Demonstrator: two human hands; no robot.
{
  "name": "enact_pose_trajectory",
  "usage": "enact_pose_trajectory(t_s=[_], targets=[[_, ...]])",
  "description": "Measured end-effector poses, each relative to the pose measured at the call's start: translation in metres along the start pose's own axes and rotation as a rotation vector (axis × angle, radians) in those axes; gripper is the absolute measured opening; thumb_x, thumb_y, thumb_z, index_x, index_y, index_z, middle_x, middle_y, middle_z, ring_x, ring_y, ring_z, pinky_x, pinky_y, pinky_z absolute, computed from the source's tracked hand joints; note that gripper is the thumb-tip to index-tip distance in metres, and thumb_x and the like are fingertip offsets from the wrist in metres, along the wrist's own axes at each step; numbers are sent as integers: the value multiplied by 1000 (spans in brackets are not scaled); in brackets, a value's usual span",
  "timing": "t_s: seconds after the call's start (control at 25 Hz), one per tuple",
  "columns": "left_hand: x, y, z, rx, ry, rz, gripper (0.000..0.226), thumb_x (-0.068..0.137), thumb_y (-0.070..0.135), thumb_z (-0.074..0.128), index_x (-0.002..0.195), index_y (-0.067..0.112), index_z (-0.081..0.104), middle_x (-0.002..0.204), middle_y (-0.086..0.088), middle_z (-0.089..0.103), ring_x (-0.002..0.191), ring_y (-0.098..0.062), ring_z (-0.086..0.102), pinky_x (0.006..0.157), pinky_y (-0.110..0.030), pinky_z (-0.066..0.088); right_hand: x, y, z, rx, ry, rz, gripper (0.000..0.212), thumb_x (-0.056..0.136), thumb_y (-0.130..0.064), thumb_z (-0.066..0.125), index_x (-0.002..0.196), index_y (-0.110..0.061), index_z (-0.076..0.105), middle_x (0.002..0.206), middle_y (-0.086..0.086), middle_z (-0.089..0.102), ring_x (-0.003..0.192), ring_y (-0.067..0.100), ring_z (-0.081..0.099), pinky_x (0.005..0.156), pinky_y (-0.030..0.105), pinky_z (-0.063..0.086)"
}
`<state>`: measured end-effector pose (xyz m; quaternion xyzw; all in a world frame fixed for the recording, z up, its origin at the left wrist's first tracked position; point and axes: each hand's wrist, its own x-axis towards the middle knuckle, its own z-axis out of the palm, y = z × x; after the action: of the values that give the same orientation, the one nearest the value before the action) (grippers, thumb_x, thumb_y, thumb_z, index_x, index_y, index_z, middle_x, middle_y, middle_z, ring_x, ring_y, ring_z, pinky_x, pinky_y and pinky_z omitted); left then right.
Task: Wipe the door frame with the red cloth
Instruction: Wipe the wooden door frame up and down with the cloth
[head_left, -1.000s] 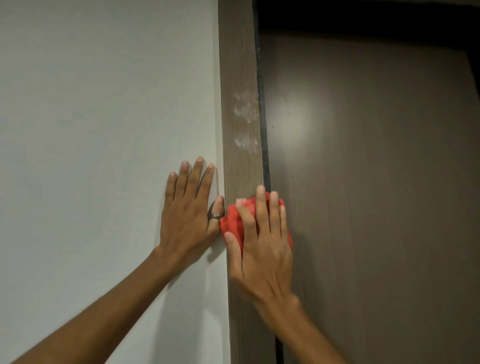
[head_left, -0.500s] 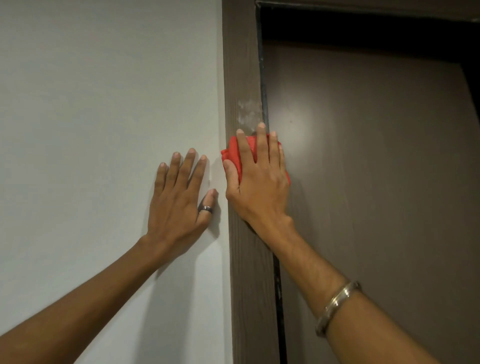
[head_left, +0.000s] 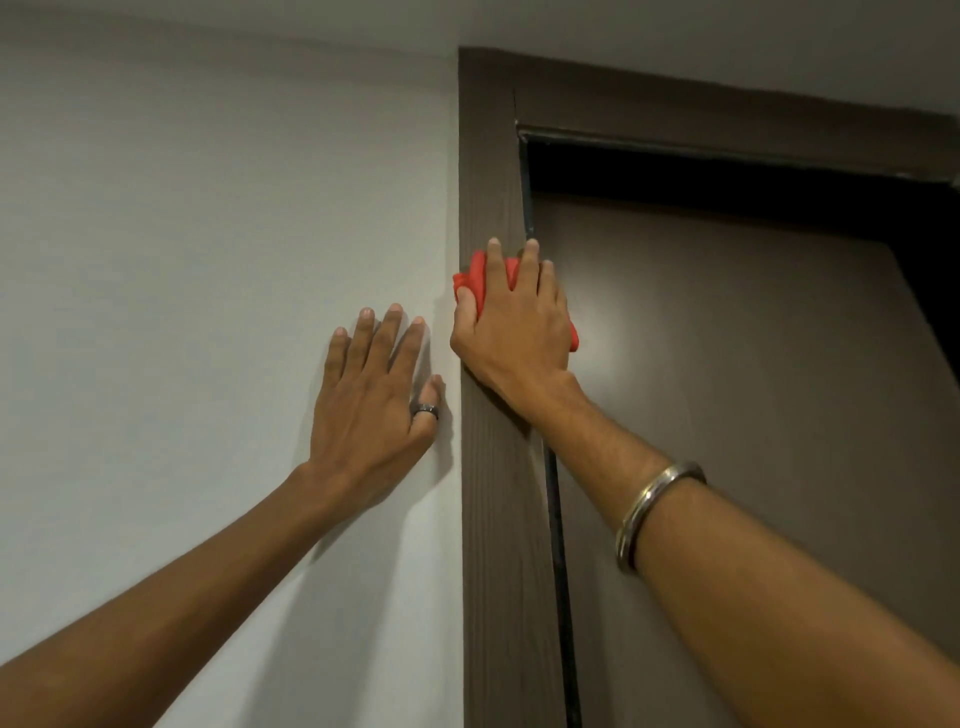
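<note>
Right hand presses red cloth flat on door frame; left hand splayed on wall

Soft red cloth under right hand; matt wood-grain door frame; smooth matt wall beneath left hand; shiny metal bangle.

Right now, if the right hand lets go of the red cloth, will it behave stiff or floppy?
The bunched red cloth probably is floppy: it wrinkles under the right hand. It looks light, and would likely drop from the brown wooden door frame, since only the palm pins it.
</note>
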<state>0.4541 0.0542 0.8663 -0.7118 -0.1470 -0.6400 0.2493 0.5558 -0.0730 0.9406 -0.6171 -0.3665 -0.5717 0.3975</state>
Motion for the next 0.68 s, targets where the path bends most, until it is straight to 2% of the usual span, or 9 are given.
enact_pose_trajectory(t_s=[0.24,0.44,0.68], targets=[[16,-4,5,32,18,6,72,99,53,16,165,24,7,174,-3,2,160,-23,-6,131,-46,-5,82,-6,-1,-33,70,-15,69,103,-52,32,163,-20,19,170,21,18,153,46,25,125,56,23],[15,-4,5,43,10,1,72,99,55,10,164,26,-1,173,-1,-7,159,-22,-13,130,-45,-7,132,-12,-2,-33,103,-6,68,102,-53,33,161,-20,27,165,20,30,147,43,35,122,54,27],[13,-2,4,45,4,-10,75,98,58,7,165,25,2,174,-2,-4,160,-22,-10,131,-46,-5,129,-10,-4,-16,118,3,70,100,-53,34,160,-17,29,157,20,42,140,41,44,118,50,33]])
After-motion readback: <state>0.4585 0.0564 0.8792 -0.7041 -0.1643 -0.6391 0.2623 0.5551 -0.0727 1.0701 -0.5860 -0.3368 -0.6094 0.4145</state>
